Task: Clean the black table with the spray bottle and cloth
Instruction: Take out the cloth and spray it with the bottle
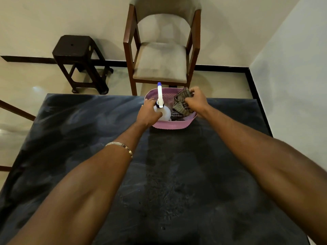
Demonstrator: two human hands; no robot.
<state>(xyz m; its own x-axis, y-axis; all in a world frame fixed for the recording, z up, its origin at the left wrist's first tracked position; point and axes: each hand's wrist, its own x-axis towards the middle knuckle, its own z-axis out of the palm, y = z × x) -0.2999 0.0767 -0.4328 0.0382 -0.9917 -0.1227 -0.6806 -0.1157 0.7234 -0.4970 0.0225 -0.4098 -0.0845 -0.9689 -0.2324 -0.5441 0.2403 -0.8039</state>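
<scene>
Head view: left hand (149,113) grips bottle (163,112), right hand (197,99) pinches cloth (181,105), both in basket (169,125) at surface (88,138) far edge; likely fetching supplies.

— What is the person wearing?
— Nothing covers either forearm; both are bare from the frame's bottom edge to the hands, no sleeves showing.
— Any jewellery?
— One thin silver-coloured metal bangle (120,146) circles the left forearm; the right carries nothing
</scene>
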